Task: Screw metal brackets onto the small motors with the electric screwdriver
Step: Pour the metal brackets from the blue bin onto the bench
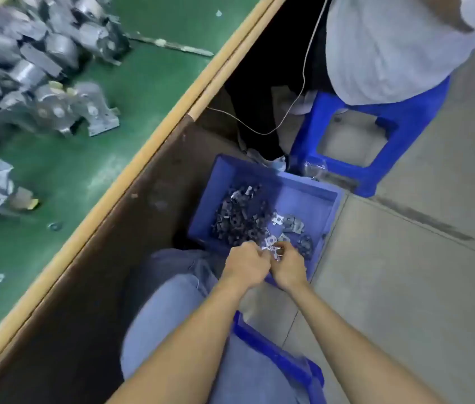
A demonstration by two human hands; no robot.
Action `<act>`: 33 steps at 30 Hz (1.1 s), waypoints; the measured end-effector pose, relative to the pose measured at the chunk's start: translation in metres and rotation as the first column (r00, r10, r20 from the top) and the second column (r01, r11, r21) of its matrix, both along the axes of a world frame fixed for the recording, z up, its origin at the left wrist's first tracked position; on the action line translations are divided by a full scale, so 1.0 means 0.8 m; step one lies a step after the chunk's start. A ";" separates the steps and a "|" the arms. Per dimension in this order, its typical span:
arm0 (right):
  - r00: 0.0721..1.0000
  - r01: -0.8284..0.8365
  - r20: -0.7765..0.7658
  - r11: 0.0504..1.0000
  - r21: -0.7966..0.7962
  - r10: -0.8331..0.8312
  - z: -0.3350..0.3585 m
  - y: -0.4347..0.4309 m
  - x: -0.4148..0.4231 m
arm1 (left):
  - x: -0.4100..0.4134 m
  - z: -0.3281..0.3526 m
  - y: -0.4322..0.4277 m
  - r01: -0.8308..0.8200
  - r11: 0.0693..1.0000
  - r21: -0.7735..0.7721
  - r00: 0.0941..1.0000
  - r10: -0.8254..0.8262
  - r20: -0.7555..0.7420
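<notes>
A blue plastic bin point(312, 191) stands on the floor beside the bench, holding a pile of small metal brackets point(242, 214). My left hand point(245, 265) and my right hand point(288, 268) meet over the bin's near edge, fingers curled round a small cluster of shiny brackets point(271, 249) between them. On the green bench point(148, 91) at the upper left lies a heap of grey small motors point(41, 68), blurred. No electric screwdriver is in sight.
A blue plastic stool point(356, 135) with another person seated on it stands beyond the bin. A thin cable point(303, 83) hangs by the bench's wooden edge point(154, 141). My knee in jeans point(169, 301) and a second blue stool's edge point(283, 360) sit below my arms.
</notes>
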State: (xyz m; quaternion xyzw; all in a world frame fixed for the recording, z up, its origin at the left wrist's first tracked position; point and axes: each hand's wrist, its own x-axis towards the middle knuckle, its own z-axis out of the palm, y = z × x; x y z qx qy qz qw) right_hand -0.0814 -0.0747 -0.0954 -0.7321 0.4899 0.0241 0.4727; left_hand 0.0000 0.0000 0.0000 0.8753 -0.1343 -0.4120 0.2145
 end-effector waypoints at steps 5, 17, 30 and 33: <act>0.814 -0.493 -0.397 0.866 -0.085 0.425 -0.095 -0.024 0.043 | 0.025 -0.084 -0.022 -0.117 0.970 0.213 0.982 0.145 -0.122; 0.416 -0.900 -0.621 0.398 -0.177 0.665 -0.208 -0.034 0.128 | 0.040 -0.185 -0.010 -0.749 0.610 0.258 0.425 0.741 -0.519; 0.493 -0.806 -0.546 0.592 0.006 0.677 -0.175 -0.034 0.143 | 0.030 -0.192 0.004 -0.820 0.506 0.269 0.313 0.789 -0.529; 0.494 -0.778 -0.545 0.624 0.071 0.678 -0.176 -0.021 0.135 | 0.032 -0.192 0.013 -0.798 0.528 0.291 0.334 0.789 -0.516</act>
